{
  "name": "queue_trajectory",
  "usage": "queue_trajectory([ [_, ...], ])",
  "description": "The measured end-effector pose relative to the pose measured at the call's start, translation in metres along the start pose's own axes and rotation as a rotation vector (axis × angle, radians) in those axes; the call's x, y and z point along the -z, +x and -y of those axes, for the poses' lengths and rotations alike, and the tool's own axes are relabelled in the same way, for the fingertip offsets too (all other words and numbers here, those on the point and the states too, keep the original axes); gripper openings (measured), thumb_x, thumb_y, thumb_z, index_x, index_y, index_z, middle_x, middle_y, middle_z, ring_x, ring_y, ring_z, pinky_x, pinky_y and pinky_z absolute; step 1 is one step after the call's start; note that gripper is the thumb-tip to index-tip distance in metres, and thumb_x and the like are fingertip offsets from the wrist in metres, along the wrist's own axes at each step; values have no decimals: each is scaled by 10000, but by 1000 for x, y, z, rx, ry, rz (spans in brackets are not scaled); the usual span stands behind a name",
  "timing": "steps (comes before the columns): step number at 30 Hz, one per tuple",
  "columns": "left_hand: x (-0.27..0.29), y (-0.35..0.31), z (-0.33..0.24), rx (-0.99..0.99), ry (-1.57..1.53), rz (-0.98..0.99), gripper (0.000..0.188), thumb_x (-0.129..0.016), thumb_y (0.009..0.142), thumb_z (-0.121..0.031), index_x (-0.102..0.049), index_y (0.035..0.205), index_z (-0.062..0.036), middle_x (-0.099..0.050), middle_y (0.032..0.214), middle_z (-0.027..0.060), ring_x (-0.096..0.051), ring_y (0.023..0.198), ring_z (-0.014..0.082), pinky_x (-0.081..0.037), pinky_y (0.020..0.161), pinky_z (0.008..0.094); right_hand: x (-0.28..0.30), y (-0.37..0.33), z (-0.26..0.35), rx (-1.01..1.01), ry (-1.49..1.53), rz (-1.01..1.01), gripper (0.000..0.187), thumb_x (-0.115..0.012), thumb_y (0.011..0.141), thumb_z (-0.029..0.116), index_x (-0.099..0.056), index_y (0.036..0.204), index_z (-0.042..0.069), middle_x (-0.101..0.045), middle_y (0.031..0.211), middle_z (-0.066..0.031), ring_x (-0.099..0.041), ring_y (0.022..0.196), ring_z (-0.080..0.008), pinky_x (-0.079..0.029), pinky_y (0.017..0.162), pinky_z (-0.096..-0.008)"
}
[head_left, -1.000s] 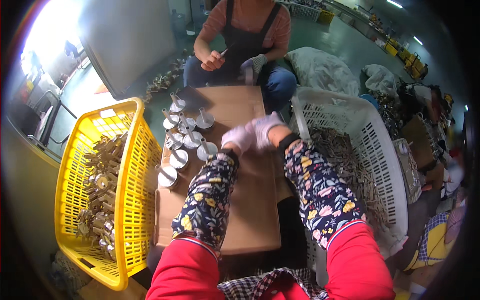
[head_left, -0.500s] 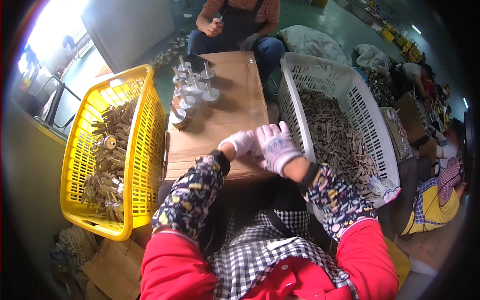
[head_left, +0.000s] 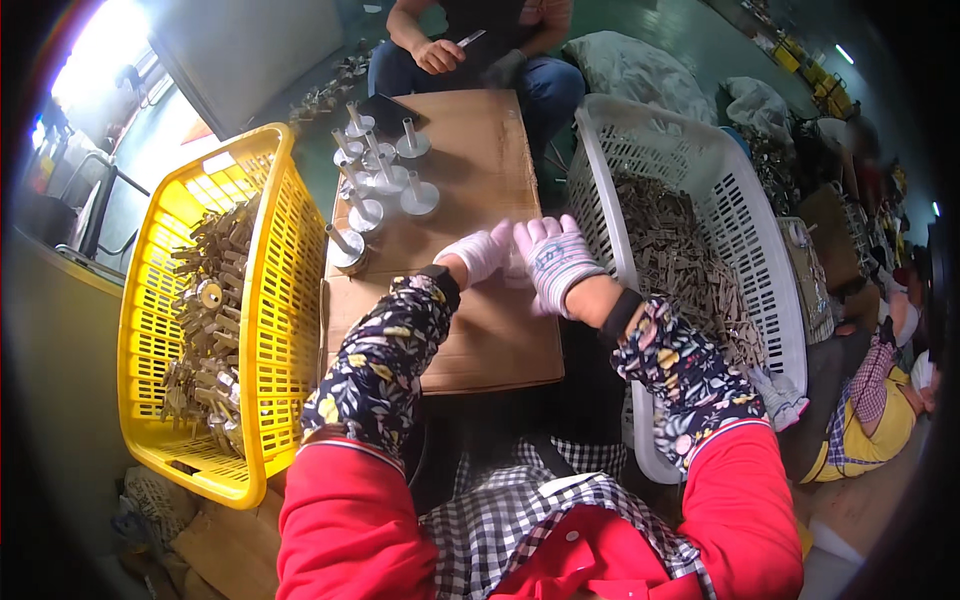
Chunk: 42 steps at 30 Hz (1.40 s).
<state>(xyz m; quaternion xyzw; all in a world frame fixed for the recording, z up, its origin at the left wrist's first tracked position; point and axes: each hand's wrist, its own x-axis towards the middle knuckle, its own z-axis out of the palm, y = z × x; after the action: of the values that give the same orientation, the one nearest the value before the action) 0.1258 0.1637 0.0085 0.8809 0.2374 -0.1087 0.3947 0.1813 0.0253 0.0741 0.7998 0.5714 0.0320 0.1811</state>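
My left hand [head_left: 479, 254], in a pale striped glove, hovers over the cardboard-covered table [head_left: 470, 345]. Its fingers are smeared by motion. Beside it, almost touching, my right hand [head_left: 556, 262] wears a matching glove, with fingers stretched and spread. A small pale, blurred thing [head_left: 516, 272] shows between the palms; its kind I cannot make out. Left of my hands, several round metal discs with upright stems [head_left: 419, 196] stand on the cardboard. The nearest one is a thicker round piece [head_left: 346, 253] with a slanting stem.
A yellow basket [head_left: 262, 330] of metal parts stands at left, and a white basket [head_left: 605, 215] of flat metal pieces at right. Across the table sits a person whose hand [head_left: 438, 57] holds a thin blade-like tool [head_left: 471, 38]. A glove [head_left: 778, 396] lies by the white basket's near corner.
Both my hands have shifted farther over the table, and the right fingers are spread wider. The view has tilted slightly. The other person's tool has turned to lie more level.
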Motion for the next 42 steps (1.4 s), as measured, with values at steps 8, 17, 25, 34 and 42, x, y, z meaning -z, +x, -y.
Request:
queue_trajectory([
  [8, 25, 1, -22, -171, 50, -38, 544, -263, 880, -470, -589, 949, -39, -627, 887, 187, -570, 899, 351, -410, 834, 375, 15, 79, -56, 15, 399, 635, 729, -739, 543, 422, -522, 1137, 60, -548, 1108, -99, -508, 1059, -245, -351, 912, -387],
  [17, 22, 56, -27, -163, 258, -176, 568, -219, 891, -461, -559, 1038, -30, -596, 1021, 206, -541, 993, 350, -384, 878, 409, -14, 122, -90, 27, 460, 592, 497, -692, 553, 399, -676, 923, 67, -659, 926, -125, -635, 824, -269, -490, 729, -342],
  [25, 51, 128, 0, 39, -86, -19, 621, -193, 897, -464, -583, 1036, -2, -594, 1008, 219, -534, 1017, 356, -380, 888, 389, -28, 131, -63, -107, -27, 119, 766, -755, 534, 470, -487, 1120, 56, -527, 1080, -103, -484, 1049, -234, -348, 897, -362],
  [34, 69, 123, -23, 64, 173, -128, 572, -175, 895, -394, -582, 1059, -27, -591, 1024, 214, -559, 987, 347, -403, 866, 405, -11, 165, -90, -80, 131, 252, 642, -689, 599, 322, -506, 1156, 62, -539, 1147, -128, -491, 1101, -280, -346, 939, -455],
  [42, 74, 140, -34, -154, 21, -274, 536, -239, 877, -404, -573, 1074, -34, -571, 1065, 223, -533, 1020, 367, -388, 891, 406, -22, 198, -114, -164, 238, 277, 650, -723, 589, 320, -539, 1173, 100, -543, 1211, -76, -538, 1091, -237, -424, 864, -440],
])
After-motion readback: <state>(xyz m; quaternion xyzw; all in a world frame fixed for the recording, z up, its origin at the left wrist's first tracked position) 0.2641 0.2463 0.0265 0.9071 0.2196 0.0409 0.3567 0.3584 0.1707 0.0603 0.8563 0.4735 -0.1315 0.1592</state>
